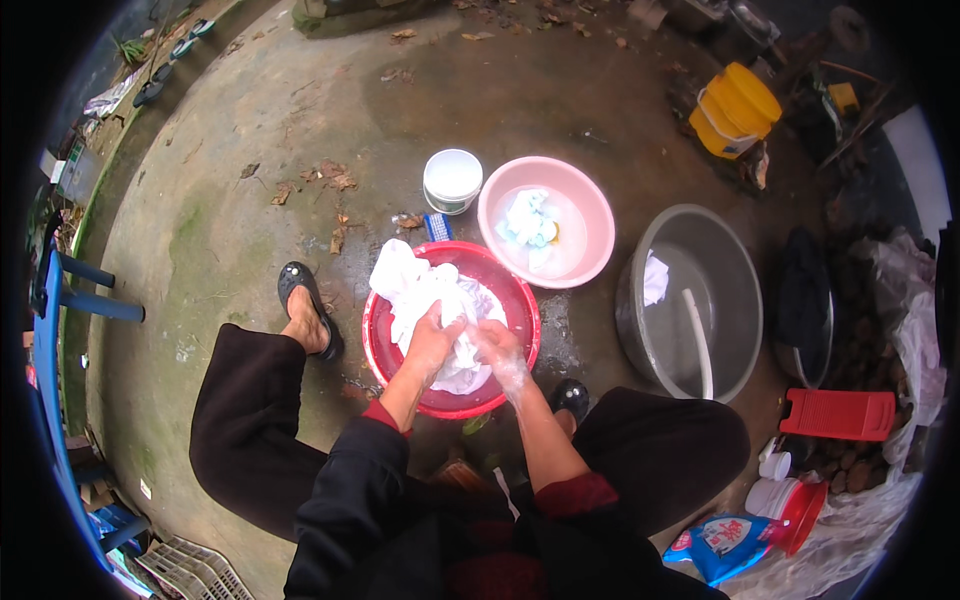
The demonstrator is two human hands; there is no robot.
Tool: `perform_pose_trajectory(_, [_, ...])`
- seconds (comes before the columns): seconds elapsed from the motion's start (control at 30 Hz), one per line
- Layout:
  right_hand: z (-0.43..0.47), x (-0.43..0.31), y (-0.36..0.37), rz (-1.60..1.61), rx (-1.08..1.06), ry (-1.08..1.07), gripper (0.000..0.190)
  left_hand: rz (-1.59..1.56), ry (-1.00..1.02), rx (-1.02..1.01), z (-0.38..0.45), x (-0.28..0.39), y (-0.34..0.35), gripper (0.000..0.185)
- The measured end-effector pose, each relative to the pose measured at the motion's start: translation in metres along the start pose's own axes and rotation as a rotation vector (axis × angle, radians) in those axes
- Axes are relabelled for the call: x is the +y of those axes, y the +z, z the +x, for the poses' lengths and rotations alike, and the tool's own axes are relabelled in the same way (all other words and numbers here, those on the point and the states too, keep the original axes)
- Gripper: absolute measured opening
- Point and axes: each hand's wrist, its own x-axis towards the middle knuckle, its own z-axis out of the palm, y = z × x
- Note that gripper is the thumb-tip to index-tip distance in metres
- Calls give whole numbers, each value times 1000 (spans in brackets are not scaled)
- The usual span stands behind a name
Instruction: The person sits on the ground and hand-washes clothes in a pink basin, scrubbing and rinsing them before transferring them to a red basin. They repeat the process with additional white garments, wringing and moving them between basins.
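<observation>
A bundle of white cloth [409, 292] lies in and over the left rim of a red plastic basin [534, 322] between my feet. My left hand [435, 337] grips the cloth near its middle. Close beside it, my right hand [495, 346] is wet, with suds on the wrist, and slightly blurred; its fingers are at the cloth, but their hold cannot be made out. Touching the red basin at the upper right, a pink basin [600, 225] holds cloudy water and a pale blue-and-white cloth [529, 217]. A blue-and-white scrubbing brush [438, 227] rests just beyond the red basin.
Behind the brush stands a white bucket [453, 174]. To the right, a large grey tub [752, 322] contains a white cloth [655, 279] and a pale hose [699, 341]. Farther out are a red washboard [838, 414], a blue detergent bag [720, 544] and a yellow bucket [736, 111].
</observation>
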Motion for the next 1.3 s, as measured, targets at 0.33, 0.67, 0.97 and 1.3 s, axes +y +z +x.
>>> perform_pose_trajectory(0.33, [22, 6, -39, 272, 235, -270, 11, -132, 232, 333, 17, 17, -59, 27])
perform_pose_trajectory(0.67, [9, -29, -30, 399, 96, -328, 36, 333, 306, 395, 2, 29, -52, 32])
perform_pose_trajectory(0.97, [-11, -65, -12, 148, -58, 41, 48, 63, -52, 53, -10, 19, 11, 34])
perform_pose_trajectory(1.3, [3, -3, -13, -138, -30, -116, 39, -452, -340, -321, -15, 44, -28, 49])
